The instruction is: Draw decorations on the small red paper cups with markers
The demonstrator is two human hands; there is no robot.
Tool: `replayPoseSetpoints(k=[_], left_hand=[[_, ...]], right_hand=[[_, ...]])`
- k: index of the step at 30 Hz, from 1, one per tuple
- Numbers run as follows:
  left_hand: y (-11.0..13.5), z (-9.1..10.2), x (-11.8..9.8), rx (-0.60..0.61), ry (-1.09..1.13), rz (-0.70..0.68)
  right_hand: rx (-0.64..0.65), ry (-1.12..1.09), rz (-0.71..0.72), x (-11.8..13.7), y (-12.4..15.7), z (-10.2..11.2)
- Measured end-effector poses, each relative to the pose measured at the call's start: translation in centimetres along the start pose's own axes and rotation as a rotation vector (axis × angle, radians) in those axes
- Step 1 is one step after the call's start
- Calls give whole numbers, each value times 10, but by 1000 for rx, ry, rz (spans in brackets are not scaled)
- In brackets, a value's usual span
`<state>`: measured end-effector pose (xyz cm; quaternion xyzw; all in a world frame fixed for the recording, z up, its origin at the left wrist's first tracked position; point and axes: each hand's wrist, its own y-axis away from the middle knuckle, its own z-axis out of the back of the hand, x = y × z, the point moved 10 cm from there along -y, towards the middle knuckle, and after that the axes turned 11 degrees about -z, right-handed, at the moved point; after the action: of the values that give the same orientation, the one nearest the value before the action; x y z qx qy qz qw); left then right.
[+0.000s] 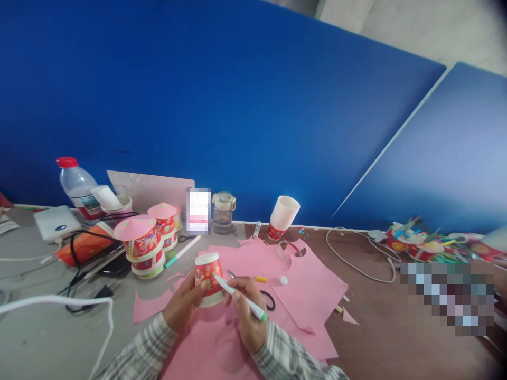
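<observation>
My left hand [184,303] grips a red and white paper cup [209,272], which is upside down above pink paper. In my right hand [249,311] is a white marker [243,299] with a green end, its tip at the cup's printed side. Whether the tip touches the cup I cannot tell. Under both hands lie overlapping sheets of pink paper [309,285]. A pair of scissors [270,301] with dark handles lies on them, partly hidden behind my right hand. Near it are a yellow marker cap [261,278] and a small white ball [283,281].
Cup models with pink paper roofs [137,229], a teal-capped marker [182,250] and a bottle [81,184] stand or lie left. Stacked paper cups [283,214] and a water jar [223,214] are behind. White cables [360,264] and cups of craft items [400,237] are right.
</observation>
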<state>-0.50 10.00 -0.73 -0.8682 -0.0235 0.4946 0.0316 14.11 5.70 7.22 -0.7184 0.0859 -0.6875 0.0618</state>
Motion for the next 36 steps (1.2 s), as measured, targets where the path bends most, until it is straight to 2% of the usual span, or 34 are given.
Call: replayPoseSetpoints(k=[8,14,19,36], left_hand=[[0,0,0,-13,16,7],[2,-2,-2,-8,10,10],[1,0,-2,-7,3,-7],[4,-5,-6,-13,20,2]], right_hand=[[-26,-70,-22,-5,-1,4],[13,-21,-25,-3,1,0],[-31,-46,-21,-4,0,5],[-10,-22,-39,-3,1,3]])
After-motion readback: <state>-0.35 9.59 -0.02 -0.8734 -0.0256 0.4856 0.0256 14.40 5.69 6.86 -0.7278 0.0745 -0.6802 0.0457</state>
